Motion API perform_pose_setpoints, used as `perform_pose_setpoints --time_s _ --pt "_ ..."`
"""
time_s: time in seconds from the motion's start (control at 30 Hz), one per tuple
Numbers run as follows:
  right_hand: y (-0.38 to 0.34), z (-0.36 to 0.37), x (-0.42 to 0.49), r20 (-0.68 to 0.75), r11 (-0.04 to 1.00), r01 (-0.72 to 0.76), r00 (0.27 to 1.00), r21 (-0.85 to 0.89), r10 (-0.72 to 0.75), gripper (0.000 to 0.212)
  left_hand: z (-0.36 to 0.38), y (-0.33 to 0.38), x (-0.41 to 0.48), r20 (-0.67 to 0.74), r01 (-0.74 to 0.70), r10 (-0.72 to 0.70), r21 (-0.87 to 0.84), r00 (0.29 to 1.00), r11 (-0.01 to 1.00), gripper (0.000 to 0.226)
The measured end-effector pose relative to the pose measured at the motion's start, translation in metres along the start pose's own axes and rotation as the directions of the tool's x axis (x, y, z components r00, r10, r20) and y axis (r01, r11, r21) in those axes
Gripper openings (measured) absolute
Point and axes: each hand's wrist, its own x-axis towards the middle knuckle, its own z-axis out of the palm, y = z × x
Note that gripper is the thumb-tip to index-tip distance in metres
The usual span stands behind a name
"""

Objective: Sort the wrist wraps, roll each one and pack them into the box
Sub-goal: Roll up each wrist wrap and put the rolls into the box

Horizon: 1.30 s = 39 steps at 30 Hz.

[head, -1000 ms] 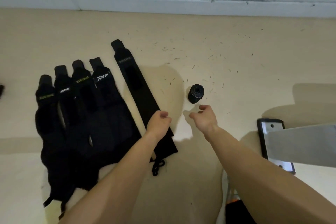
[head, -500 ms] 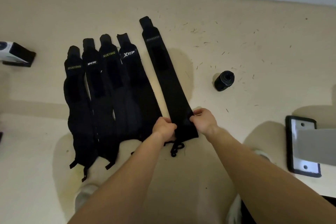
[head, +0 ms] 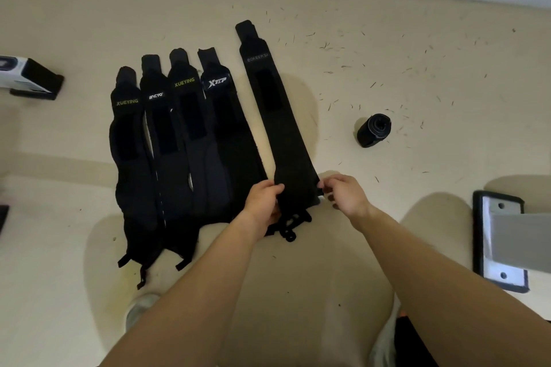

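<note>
Here the left hand [head: 262, 202] and right hand [head: 347, 198] pinch the near corners of the long wrist wrap [head: 277, 116], flat on the floor [head: 387, 24] — four flat wraps [head: 185, 140] just beside it at nine o'clock, a rolled wrap [head: 373, 130] apart at two o'clock.

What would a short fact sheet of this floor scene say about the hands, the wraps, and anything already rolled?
Surface: beige floor
In hand: BOKEERSI wrist wrap, lying flat
Left hand: grips its near end
Right hand: pinches the same end's right edge
Rolled: one rolled wrap, apart to the right
Waiting: row of four flat wraps on the left, labels include XUEYING and XTEP
</note>
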Motion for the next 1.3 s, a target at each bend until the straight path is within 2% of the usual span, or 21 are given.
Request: perform_pose_setpoints --time_s 0.1,0.23,0.4,0.5,0.63,0.8,1.0,1.17,1.3 --pt "0.003 -0.001 0.0 -0.008 0.997 0.051 0.999 -0.057 -0.052 0.032 -0.006 0.005 -0.004 -0.038 -0.021 0.018 -0.079 0.999 0.997 0.022" --pt "0.006 0.006 0.005 0.071 0.998 0.053 0.996 -0.035 -0.05 0.04 -0.016 0.008 -0.005 -0.048 0.011 -0.018 -0.133 0.999 0.991 0.029" --pt "0.004 0.016 0.01 0.1 0.999 0.034 0.994 -0.011 -0.033 0.034 -0.024 0.005 0.0 -0.069 0.021 -0.035 -0.192 0.997 0.981 0.031" --pt "0.004 0.018 0.011 0.084 0.997 0.031 0.996 0.073 -0.037 0.031 -0.026 0.002 0.002 -0.001 0.019 -0.02 -0.208 1.0 0.978 0.036" --pt "0.004 0.014 0.01 0.189 0.976 -0.014 0.982 0.216 -0.028 0.033 -0.02 -0.001 0.0 0.03 -0.046 0.052 -0.175 0.998 0.983 0.032" --pt "0.003 0.006 0.007 0.264 0.965 -0.03 0.964 0.259 -0.041 0.03 -0.015 -0.005 -0.001 -0.023 -0.1 0.099 -0.048 0.995 0.994 0.023" --pt "0.002 0.003 -0.001 0.268 0.991 -0.037 0.963 0.129 0.001 0.022 -0.015 -0.006 -0.007 0.0 -0.068 0.068 -0.094 0.998 0.993 0.033" --pt "0.01 0.002 -0.005 0.262 0.998 -0.045 0.964 0.044 0.032 0.029 -0.01 -0.008 -0.011 0.012 -0.009 0.011 -0.168 1.0 0.986 0.029" --pt "0.014 0.002 -0.005 0.284 0.997 -0.061 0.958 0.054 0.043 0.025 -0.009 -0.017 -0.006 -0.033 0.021 -0.023 -0.07 0.999 0.997 0.032"
